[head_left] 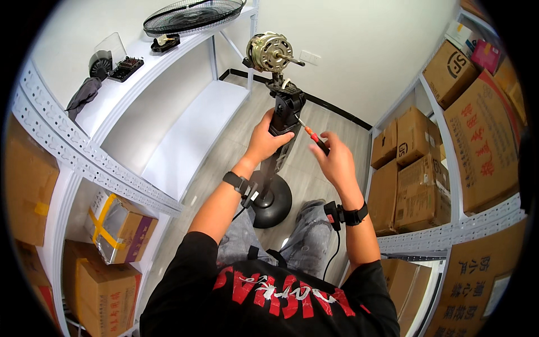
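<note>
While hands (303, 149) work, pale plank floor (236, 140), white shelving (185, 129), seemingly cardboard boxes (412, 168).

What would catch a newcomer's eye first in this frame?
At centre, a stripped fan stand with its bare motor on top, gripped by the left hand. The right hand puts an orange-handled screwdriver to the stand's neck. A fan grille lies on the white shelf, upper left.

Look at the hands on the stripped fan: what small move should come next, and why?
Probably turn the screwdriver. The right hand holds its tip against the black neck housing, under the bare motor, while the left hand grips the housing and steadies it. The screw itself cannot be seen.
</note>
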Tool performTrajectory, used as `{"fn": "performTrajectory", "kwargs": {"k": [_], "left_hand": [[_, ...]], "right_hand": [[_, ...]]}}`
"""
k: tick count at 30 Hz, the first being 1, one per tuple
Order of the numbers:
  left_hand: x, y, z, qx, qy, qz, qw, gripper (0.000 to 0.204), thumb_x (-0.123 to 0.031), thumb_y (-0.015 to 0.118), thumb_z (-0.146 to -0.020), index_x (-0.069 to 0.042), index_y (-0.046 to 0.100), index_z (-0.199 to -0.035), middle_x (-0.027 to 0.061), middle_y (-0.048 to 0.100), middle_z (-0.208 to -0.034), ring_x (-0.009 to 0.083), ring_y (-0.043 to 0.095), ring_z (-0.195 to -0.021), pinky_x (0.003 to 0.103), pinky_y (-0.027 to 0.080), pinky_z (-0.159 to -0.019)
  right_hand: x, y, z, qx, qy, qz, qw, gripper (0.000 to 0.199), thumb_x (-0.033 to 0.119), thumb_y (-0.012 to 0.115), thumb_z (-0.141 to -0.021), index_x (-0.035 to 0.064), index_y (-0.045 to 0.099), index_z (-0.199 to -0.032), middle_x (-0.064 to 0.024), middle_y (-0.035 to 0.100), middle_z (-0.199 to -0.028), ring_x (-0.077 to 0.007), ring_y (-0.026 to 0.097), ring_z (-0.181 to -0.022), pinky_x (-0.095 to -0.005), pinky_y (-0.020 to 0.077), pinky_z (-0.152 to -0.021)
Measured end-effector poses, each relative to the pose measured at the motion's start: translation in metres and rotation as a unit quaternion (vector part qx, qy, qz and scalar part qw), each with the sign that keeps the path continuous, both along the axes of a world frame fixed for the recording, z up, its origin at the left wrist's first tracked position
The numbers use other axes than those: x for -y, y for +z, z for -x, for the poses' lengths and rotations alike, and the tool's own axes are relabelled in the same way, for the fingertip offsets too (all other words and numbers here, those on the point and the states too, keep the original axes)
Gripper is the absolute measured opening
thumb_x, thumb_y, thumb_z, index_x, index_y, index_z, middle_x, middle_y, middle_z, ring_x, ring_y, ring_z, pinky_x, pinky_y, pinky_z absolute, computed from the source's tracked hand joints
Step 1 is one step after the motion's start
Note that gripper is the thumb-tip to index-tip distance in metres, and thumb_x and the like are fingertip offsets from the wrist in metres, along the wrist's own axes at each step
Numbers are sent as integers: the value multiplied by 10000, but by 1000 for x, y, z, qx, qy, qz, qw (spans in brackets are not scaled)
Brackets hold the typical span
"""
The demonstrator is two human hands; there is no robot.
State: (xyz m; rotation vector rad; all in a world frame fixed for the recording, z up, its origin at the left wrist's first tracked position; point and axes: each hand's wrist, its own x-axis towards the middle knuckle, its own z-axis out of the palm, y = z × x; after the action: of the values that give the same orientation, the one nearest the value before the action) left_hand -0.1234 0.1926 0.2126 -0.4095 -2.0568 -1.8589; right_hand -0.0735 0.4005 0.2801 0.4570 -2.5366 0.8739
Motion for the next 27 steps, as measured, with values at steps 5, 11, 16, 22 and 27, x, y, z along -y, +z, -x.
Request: {"fn": "performTrajectory", "kwargs": {"k": [5, 11, 16, 22, 27], "left_hand": [[0, -3, 2, -2, -3, -9, 1000, 723, -145, 801, -757, -17, 445, -1374, 83, 620, -1193, 168, 592, -1088, 321, 459, -974], [0, 2, 0, 4, 0, -5, 1000, 717, -143, 798, -758, -15, 447, -1371, 79, 621, -1197, 164, 595, -1082, 319, 460, -973], [1, -1, 0, -6, 2, -12, 1000, 706, -144, 799, -759, -16, 456, -1362, 77, 625, -1187, 162, 594, -1082, 319, 458, -975], [-2, -6, 4, -23, 27, -13, 999, 684, -186, 799, -743, -44, 490, -1336, 98, 655, -1145, 195, 626, -1057, 323, 473, -947], [-4, 3, -2, -18, 30, -16, 999, 680, -209, 800, -736, -53, 503, -1327, 102, 671, -1132, 211, 643, -1043, 329, 483, -935]], "right_hand": [[1, 7, -1, -102, 3, -29, 994, 233, 183, 733, -839, 34, 570, -913, -144, 611, -756, -384, 604, -663, -461, 477, -581], [0, 3, -3, -76, -38, -81, 993, 195, 172, 712, -855, 34, 575, -867, -139, 620, -770, -369, 614, -685, -459, 486, -591], [6, 4, -3, -78, -14, -47, 996, 215, 191, 722, -853, 36, 574, -858, -136, 606, -749, -367, 617, -686, -462, 484, -579], [3, 6, -3, -109, -32, -56, 992, 244, 203, 734, -848, 40, 553, -846, -138, 589, -744, -360, 599, -653, -446, 472, -550], [-2, 1, 4, 12, -86, -105, 991, 247, 204, 736, -846, 42, 551, -876, -141, 590, -767, -363, 598, -655, -432, 476, -556]]}}
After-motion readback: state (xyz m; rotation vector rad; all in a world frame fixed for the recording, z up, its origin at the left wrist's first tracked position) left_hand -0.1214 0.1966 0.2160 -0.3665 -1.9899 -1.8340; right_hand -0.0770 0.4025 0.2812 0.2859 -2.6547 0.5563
